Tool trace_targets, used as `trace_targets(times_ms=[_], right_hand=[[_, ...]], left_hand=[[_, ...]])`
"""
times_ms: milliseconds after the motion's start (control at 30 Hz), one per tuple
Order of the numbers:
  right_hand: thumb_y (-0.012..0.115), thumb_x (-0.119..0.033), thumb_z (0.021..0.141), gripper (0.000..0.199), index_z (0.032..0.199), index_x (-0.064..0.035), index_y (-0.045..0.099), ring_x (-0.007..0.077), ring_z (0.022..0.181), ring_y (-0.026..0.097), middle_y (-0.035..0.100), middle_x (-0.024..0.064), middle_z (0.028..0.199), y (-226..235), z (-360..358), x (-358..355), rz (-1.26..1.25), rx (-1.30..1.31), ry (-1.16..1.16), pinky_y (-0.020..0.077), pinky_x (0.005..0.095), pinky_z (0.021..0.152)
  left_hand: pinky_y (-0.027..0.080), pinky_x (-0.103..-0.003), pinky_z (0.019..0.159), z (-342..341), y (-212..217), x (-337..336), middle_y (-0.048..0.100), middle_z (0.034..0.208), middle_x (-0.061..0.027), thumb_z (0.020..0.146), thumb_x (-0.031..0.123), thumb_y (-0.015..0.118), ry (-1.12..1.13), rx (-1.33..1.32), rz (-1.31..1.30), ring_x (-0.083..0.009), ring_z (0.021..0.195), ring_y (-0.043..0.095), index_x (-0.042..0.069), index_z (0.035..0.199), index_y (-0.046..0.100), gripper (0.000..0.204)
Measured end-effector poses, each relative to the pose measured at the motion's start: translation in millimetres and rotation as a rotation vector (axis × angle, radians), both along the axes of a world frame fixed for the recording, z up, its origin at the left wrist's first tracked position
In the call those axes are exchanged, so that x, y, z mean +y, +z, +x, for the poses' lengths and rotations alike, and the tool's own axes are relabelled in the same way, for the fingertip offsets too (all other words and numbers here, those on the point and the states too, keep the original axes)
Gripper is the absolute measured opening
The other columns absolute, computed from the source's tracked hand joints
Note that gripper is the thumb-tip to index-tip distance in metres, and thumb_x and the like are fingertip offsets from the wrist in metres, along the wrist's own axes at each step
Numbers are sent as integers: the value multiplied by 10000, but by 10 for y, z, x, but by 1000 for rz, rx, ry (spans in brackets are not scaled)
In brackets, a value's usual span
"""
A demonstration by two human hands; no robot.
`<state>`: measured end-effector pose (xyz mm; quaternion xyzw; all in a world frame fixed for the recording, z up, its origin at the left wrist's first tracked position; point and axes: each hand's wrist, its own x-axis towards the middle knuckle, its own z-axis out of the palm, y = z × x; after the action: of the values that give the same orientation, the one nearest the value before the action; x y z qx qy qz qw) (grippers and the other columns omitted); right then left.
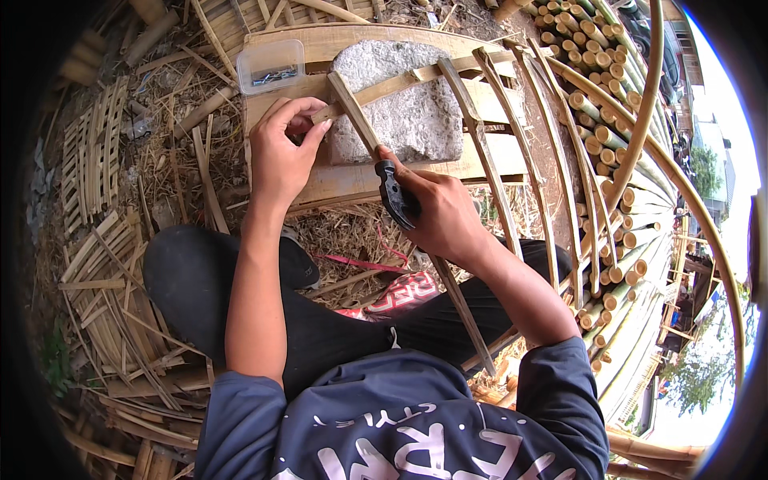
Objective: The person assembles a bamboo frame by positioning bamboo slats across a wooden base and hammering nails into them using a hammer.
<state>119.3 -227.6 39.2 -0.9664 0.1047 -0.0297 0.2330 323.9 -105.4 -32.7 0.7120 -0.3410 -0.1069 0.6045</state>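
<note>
My left hand (282, 150) pinches the near end of a crosswise bamboo slat (416, 76) where it meets a long bamboo slat (356, 112). Both slats lie over a flat grey stone (416, 120). My right hand (444, 216) grips a dark tool (396, 194) right over the long slat, which runs on under that hand toward my lap. I cannot make out what kind of tool it is. Several more thin slats (488, 152) are fixed to the crosswise one and fan out to the right.
The stone rests on wooden boards (352, 180). A clear plastic box with small metal pieces (272, 66) sits at their far left corner. Stacked bamboo poles (608, 144) and curved bamboo hoops (680, 192) fill the right. Bamboo scraps (112, 288) cover the ground at left.
</note>
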Motion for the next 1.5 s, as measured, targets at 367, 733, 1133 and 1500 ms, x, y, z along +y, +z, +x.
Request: trace_targets(times_ms=[367, 733, 1133, 1500], right_hand=[[707, -26, 717, 832, 1508, -54, 453, 379, 722, 674, 672, 172, 864, -1, 15, 13, 18, -18, -8, 534, 480, 660], [707, -18, 705, 822, 1494, -64, 480, 389, 735, 679, 684, 182, 874, 51, 25, 38, 17, 6, -32, 532, 478, 669], [701, -19, 703, 829, 1498, -68, 475, 395, 735, 672, 677, 175, 863, 40, 39, 64, 28, 10, -44, 528, 479, 659], [683, -14, 708, 843, 1516, -72, 447, 394, 753, 680, 688, 174, 897, 45, 33, 74, 16, 22, -39, 531, 484, 667]], left_hand=[[506, -241, 678, -7, 17, 6, 709, 991, -36, 857, -20, 756, 17, -19, -16, -83, 759, 621, 3, 1086, 707, 235], [519, -291, 676, -18, -3, -21, 698, 899, -57, 815, -21, 763, 46, -45, -62, -142, 716, 659, 3, 1018, 706, 212], [536, -258, 721, -21, 29, 0, 717, 977, -59, 837, -40, 757, 24, -49, -22, -107, 781, 666, -16, 1065, 699, 237], [517, -287, 677, -22, -15, -27, 696, 902, -53, 824, -15, 759, 39, -38, -75, -140, 727, 658, 2, 1020, 702, 204]])
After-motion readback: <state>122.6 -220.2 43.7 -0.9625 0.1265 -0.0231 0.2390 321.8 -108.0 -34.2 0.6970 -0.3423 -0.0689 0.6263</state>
